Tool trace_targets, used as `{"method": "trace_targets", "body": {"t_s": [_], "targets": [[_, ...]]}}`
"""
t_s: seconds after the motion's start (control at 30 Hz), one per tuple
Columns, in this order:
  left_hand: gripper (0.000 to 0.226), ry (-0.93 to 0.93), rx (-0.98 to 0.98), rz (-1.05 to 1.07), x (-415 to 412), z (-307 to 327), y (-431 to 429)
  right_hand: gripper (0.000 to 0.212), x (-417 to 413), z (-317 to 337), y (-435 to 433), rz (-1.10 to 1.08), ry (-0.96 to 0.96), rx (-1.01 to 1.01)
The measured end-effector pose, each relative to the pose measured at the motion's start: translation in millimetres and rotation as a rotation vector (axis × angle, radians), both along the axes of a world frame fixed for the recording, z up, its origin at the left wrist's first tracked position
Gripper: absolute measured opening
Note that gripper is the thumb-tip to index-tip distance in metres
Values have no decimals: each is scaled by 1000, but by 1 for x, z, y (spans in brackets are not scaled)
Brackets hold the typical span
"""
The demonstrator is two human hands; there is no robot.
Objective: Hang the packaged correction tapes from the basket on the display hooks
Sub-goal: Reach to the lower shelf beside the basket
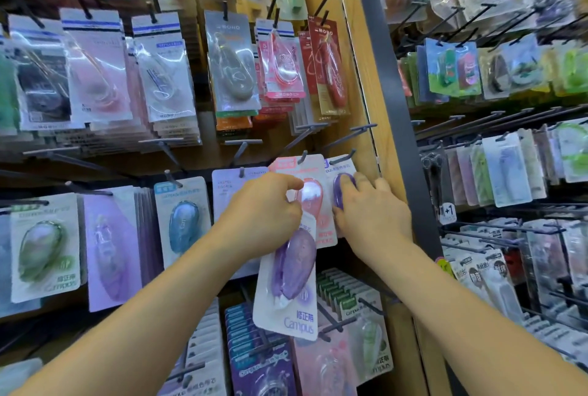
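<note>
My left hand (265,214) grips the top of a purple Campus correction tape pack (291,281), which hangs down from my fingers in front of the display. My right hand (370,211) rests flat on another purple tape pack (342,187) hanging on the rightmost hook (345,158) of the middle row, fingers spread over it. Between my hands a pink tape pack (310,195) hangs on its own hook (302,158). The basket is out of view.
Pegboard rows of packaged tapes fill the wall: green (44,246), lilac (111,249) and blue (183,220) packs to the left, MONO packs above. A wooden post (375,103) and dark frame separate a second rack of hooks on the right. Bare hook tips jut out below.
</note>
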State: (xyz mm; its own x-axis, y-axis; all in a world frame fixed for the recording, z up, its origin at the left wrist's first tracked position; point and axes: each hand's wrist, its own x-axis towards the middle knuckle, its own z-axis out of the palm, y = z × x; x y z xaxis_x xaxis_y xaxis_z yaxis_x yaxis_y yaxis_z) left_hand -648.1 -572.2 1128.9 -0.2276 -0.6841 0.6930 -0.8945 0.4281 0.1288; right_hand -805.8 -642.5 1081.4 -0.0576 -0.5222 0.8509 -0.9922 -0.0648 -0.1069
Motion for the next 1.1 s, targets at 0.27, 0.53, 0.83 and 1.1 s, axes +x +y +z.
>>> {"method": "trace_targets", "body": {"t_s": [0.27, 0.53, 0.83, 1.1], "targets": [[41, -18, -40, 24, 0, -5, 2, 43, -15, -4, -2, 329, -39, 88], [23, 514, -163, -509, -7, -9, 12, 36, -20, -25, 85, 1399, -912, 454], [12, 676, 197, -534, -39, 3, 7, 35, -30, -49, 77, 1451, -925, 258], [18, 532, -97, -321, -83, 21, -32, 20, -32, -54, 62, 1474, -1269, 238]]}}
